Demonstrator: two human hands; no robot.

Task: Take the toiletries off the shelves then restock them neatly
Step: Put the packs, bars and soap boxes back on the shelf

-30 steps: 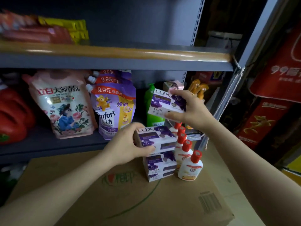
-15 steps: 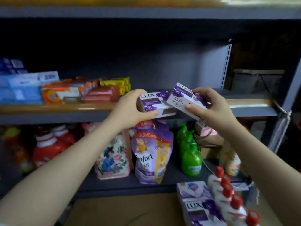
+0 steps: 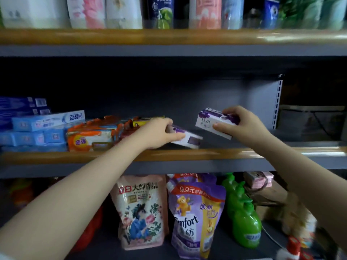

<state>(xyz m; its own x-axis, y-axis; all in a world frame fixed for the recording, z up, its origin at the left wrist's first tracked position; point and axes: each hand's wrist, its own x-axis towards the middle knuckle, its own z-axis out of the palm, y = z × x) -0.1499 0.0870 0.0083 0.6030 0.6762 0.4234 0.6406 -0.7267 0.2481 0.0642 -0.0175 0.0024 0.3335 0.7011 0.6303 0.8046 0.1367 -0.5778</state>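
Observation:
Both hands are over the middle shelf (image 3: 216, 153), each with a white and purple Lux soap box. My left hand (image 3: 155, 133) grips one soap box (image 3: 187, 138) low over the shelf board, just right of the orange packs; whether it touches the board I cannot tell. My right hand (image 3: 242, 124) holds the second Lux box (image 3: 210, 121) tilted, a little above the shelf and to the right of the first. The shelf to the right of the boxes is bare.
Orange and red soap packs (image 3: 92, 137) and blue toothpaste boxes (image 3: 37, 126) fill the left of this shelf. Bottles (image 3: 163, 12) line the shelf above. Below stand a pink detergent pouch (image 3: 140, 212), a purple Comfort pouch (image 3: 197, 216) and green bottles (image 3: 242, 218).
Both hands have moved forward over the middle shelf with their soap boxes. The left box has come down close to the board. The view has tilted upward.

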